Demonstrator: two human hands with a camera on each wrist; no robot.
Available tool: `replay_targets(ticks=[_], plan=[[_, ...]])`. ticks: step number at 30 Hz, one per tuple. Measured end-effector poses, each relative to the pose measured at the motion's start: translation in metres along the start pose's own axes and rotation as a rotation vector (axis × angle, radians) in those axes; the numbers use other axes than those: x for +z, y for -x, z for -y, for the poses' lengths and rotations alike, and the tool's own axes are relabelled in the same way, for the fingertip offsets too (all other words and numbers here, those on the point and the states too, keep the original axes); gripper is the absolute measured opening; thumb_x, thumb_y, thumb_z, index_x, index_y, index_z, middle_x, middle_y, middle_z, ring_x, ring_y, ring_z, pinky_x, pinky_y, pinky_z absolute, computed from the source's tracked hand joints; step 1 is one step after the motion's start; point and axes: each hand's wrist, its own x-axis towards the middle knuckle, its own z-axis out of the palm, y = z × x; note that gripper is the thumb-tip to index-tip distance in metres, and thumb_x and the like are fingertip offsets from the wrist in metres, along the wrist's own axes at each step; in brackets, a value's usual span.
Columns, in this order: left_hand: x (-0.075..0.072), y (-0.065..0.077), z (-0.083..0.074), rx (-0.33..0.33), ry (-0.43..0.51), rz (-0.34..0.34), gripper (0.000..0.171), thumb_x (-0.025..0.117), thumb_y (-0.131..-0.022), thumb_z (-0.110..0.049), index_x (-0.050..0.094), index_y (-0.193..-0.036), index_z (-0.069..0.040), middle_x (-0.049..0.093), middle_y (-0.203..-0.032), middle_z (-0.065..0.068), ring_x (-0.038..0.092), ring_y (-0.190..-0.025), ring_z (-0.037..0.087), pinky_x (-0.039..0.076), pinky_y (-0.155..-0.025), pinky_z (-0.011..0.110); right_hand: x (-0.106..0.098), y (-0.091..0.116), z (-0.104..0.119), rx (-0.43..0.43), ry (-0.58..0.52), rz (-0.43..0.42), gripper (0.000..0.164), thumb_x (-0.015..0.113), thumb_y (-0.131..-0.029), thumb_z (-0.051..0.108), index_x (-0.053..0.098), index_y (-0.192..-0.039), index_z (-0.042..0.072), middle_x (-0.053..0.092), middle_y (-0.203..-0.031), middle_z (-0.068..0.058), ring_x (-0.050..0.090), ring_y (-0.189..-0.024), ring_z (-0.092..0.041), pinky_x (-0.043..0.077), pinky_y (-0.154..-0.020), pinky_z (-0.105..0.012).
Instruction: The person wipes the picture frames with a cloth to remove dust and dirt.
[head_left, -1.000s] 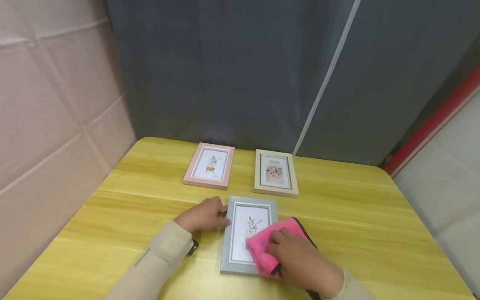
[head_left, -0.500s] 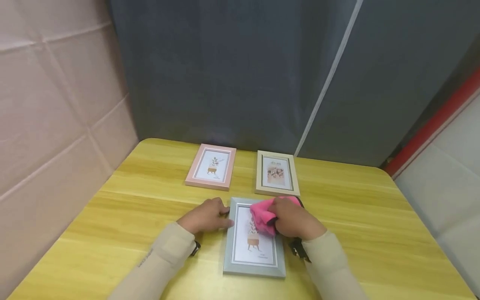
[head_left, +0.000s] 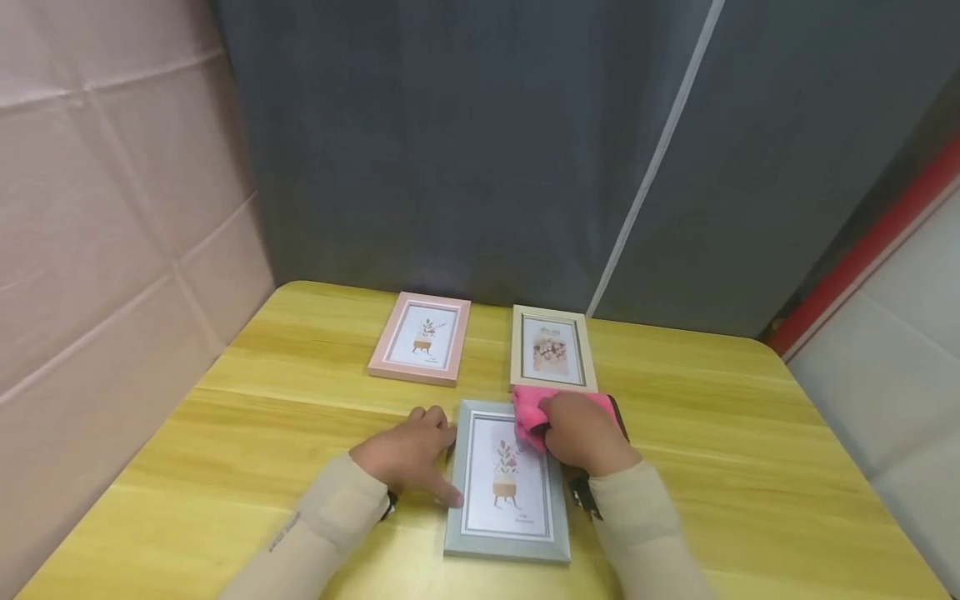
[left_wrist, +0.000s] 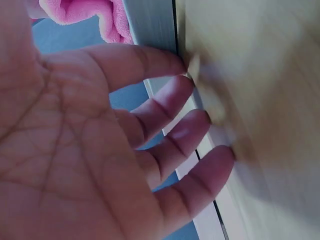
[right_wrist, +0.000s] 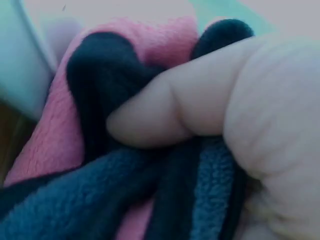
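Note:
A grey-blue picture frame (head_left: 506, 546) with a potted-plant print lies flat on the wooden table (head_left: 697, 483) in front of me. Along its left side rests my left hand (head_left: 408, 450), thumb spread toward the frame's edge. In the left wrist view the fingers (left_wrist: 175, 95) of that hand are loosely extended beside the frame's side, gripping nothing. My right hand (head_left: 585, 433) holds a bunched pink cloth (head_left: 528, 404) with dark trim over the frame's upper right corner. Up close in the right wrist view, the thumb (right_wrist: 155, 110) presses into folds of the cloth (right_wrist: 45, 150).
Behind lie a pink picture frame (head_left: 382, 358) on the left and a cream picture frame (head_left: 516, 350) on the right. The cloth reaches the cream frame's near edge. A dark curtain (head_left: 435, 150) stands behind the table, with a pale covered wall (head_left: 112, 233) at the left.
My right hand has swept the cloth from the grey-blue frame's lower right up to its top right corner. The left hand's thumb has spread lower along the frame's left edge.

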Motion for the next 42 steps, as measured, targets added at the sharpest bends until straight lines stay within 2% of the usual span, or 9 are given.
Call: replay_targets(ticks=[8,10,15,19,23,26,29,34,42], plan=[[0.0,0.002,-0.001,0.004,-0.017,0.003,0.099,0.088,-0.065,-0.054,0.054,-0.139,0.003,0.045,-0.108,0.0,0.038,-0.097,0.018,0.044,-0.079,0.031,0.013,-0.002,0.03,-0.098,0.098,-0.025,0.009,0.078,-0.086,0.015,0.069,-0.084,0.015,0.058,-0.07,0.003,0.052,-0.071,-0.019,0.049,-0.075,-0.034],[-0.001,0.002,-0.001,0.004,-0.017,0.004,0.097,0.088,-0.065,-0.054,0.056,-0.138,0.002,0.045,-0.108,0.0,0.038,-0.097,0.018,0.045,-0.079,0.031,0.015,-0.003,0.038,-0.146,0.088,-0.021,0.011,0.078,-0.085,0.012,0.072,-0.094,0.015,0.065,-0.08,0.002,0.057,-0.08,-0.02,0.051,-0.083,-0.036],[-0.001,0.004,-0.002,0.009,-0.015,-0.008,0.09,0.089,-0.064,-0.051,0.062,-0.13,0.004,0.044,-0.104,-0.001,0.037,-0.094,0.019,0.044,-0.077,0.031,0.02,-0.004,0.046,-0.26,0.025,0.017,0.047,0.078,-0.082,0.007,0.067,-0.127,0.018,0.067,-0.121,0.0,0.057,-0.12,-0.025,0.043,-0.106,-0.043],[0.0,0.005,-0.003,0.013,-0.02,-0.012,0.086,0.089,-0.064,-0.05,0.064,-0.125,0.005,0.043,-0.101,-0.002,0.037,-0.092,0.018,0.044,-0.077,0.03,0.014,0.0,0.039,-0.278,-0.035,0.005,0.027,0.074,-0.083,0.002,0.072,-0.105,0.018,0.068,-0.099,0.003,0.062,-0.097,-0.02,0.05,-0.093,-0.038],[0.001,0.006,-0.006,0.002,-0.016,-0.013,0.086,0.089,-0.064,-0.049,0.063,-0.126,0.004,0.043,-0.102,-0.001,0.037,-0.094,0.018,0.044,-0.078,0.031,-0.001,0.01,0.026,-0.167,-0.034,-0.022,0.021,0.069,-0.083,-0.001,0.062,-0.077,0.018,0.055,-0.07,0.002,0.052,-0.069,-0.017,0.046,-0.07,-0.033],[0.001,0.006,-0.008,-0.011,-0.028,-0.003,0.088,0.088,-0.066,-0.05,0.061,-0.13,0.004,0.044,-0.106,0.0,0.037,-0.096,0.018,0.046,-0.08,0.031,-0.007,0.013,0.017,-0.04,0.004,-0.004,0.016,0.07,-0.086,0.005,0.062,-0.077,0.014,0.053,-0.069,0.0,0.05,-0.069,-0.019,0.045,-0.069,-0.034],[0.001,0.007,-0.009,-0.013,-0.053,0.011,0.093,0.086,-0.067,-0.051,0.057,-0.135,0.005,0.044,-0.109,0.001,0.037,-0.098,0.018,0.046,-0.081,0.031,-0.005,0.011,0.015,0.007,0.033,0.019,0.014,0.073,-0.089,0.013,0.063,-0.079,0.013,0.054,-0.069,-0.001,0.05,-0.068,-0.019,0.045,-0.068,-0.034],[0.001,0.007,-0.008,0.006,-0.091,0.018,0.096,0.082,-0.069,-0.053,0.052,-0.14,0.005,0.045,-0.112,0.003,0.037,-0.099,0.018,0.048,-0.082,0.032,0.007,0.007,0.028,-0.056,0.096,0.006,0.015,0.077,-0.087,0.02,0.066,-0.08,0.012,0.055,-0.067,0.001,0.05,-0.065,-0.018,0.048,-0.069,-0.033],[0.002,0.006,-0.008,0.005,-0.1,0.013,0.093,0.082,-0.069,-0.053,0.055,-0.139,0.003,0.044,-0.111,0.001,0.037,-0.099,0.018,0.048,-0.08,0.03,0.021,0.002,0.047,-0.244,0.063,-0.009,0.021,0.08,-0.078,0.007,0.069,-0.092,0.016,0.058,-0.075,0.008,0.052,-0.071,-0.014,0.052,-0.08,-0.034]])
